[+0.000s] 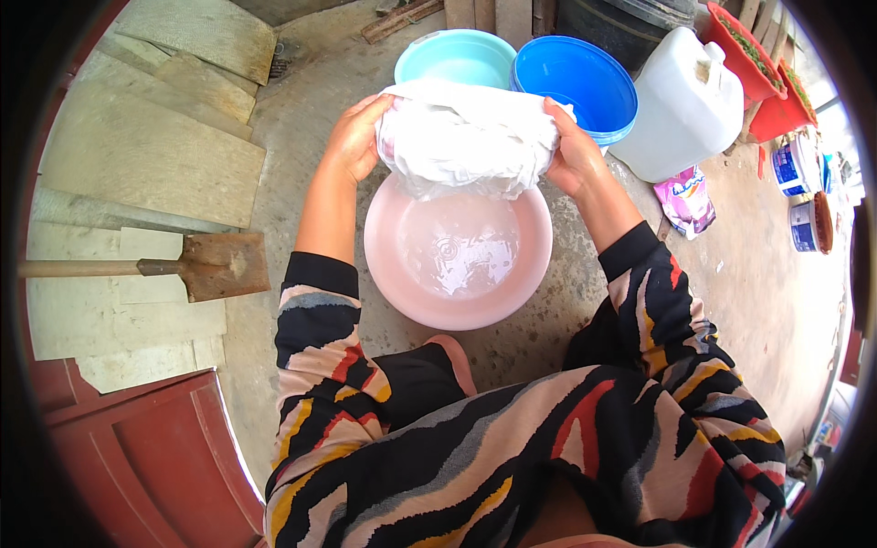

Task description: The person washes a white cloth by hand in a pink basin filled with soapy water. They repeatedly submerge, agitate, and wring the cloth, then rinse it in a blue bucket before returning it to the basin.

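Observation:
A wet white cloth, bunched and folded over, hangs between my two hands above the far rim of a pink plastic basin. Its left end is in the grip of my left hand, thumb on top. My right hand holds the other end the same way. Cloudy water with ripples and bright reflections lies in the basin. The cloth hides the basin's far edge and part of a turquoise basin behind it.
A blue bucket, a white plastic jerrycan and a purple detergent bag stand at the right. On the left, a shovel lies across wooden boards near a red door panel. Red planters are farther right.

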A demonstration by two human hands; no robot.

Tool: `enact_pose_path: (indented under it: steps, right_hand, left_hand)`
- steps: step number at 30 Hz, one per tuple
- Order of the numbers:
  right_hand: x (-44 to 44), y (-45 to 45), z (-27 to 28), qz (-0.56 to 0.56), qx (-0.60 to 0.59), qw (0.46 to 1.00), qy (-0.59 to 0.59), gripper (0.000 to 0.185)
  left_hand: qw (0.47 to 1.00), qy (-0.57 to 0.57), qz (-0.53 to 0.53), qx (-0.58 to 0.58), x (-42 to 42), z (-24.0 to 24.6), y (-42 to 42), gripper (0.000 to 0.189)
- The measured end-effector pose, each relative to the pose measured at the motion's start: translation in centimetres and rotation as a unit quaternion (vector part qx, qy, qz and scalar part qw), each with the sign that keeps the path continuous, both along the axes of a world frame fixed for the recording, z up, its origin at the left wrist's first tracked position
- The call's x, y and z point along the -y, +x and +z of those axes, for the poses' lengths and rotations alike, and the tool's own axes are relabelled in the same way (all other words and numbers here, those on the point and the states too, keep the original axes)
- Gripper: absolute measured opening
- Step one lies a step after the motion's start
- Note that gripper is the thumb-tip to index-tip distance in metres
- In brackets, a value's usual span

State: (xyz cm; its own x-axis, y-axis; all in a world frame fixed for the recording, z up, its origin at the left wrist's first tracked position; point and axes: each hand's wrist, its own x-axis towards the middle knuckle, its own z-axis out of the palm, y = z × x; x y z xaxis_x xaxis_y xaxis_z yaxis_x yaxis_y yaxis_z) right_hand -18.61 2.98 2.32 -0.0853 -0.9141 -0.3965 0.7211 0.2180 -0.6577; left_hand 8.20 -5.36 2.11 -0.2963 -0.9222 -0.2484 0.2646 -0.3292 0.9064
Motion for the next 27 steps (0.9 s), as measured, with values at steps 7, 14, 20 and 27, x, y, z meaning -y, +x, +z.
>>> enact_pose_path:
  steps: [7, 14, 20, 27]
  right_hand:
    - [0.2, 0.4, 1.6, 0.005, -0.036, 0.999, 0.019, 0.037]
    - [0.9, 1.9, 4.1, 0.070, -0.097, 0.992, -0.040, 0.035]
    - [0.7, 5.8, 8.5, 0.097, -0.329, 0.924, -0.167, 0.028]
    - [-2.7, 9.5, 3.4, 0.553, -0.440, 0.680, -0.192, 0.033]
  left_hand:
    - [0.986, 0.019, 0.090, -0.136, -0.4, -2.0, 4.9, 0.025]
    - [0.958, 0.085, 0.102, -0.256, -0.6, -5.0, 5.9, 0.036]
    - [0.935, 0.161, -0.077, -0.305, -4.7, -6.4, 3.3, 0.085]
    - [0.861, 0.161, -0.058, -0.479, -6.7, -9.7, 0.6, 0.064]
